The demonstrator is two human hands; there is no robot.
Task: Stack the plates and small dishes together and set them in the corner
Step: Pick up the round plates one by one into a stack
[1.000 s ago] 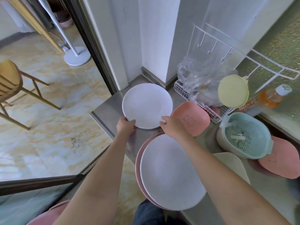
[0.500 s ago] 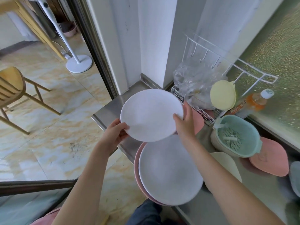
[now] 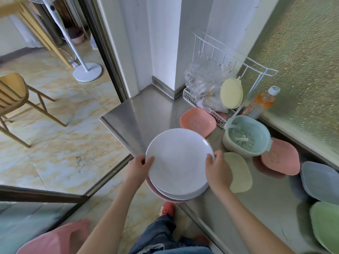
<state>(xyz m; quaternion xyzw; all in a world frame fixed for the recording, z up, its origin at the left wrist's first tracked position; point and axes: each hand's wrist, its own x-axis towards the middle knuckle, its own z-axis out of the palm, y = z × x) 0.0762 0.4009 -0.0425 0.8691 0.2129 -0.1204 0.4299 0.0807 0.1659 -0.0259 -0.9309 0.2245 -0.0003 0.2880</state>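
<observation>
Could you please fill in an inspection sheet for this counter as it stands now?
Surface: steel counter, far corner bare.
Job's things: white plate held over a white-and-pink stack; small dishes loose: pink, pink, cream, grey, green.
Clutter: colander bowl, wire rack, bottle.
Grips: left hand and right hand on the plate's rim.
Cables: nothing seen.
Surroundings: chair, fan stand.

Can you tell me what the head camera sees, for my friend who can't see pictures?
Two hands, left hand and right hand, hold a white plate over a plate stack at a steel counter edge. Small pink dishes sit nearby.
</observation>
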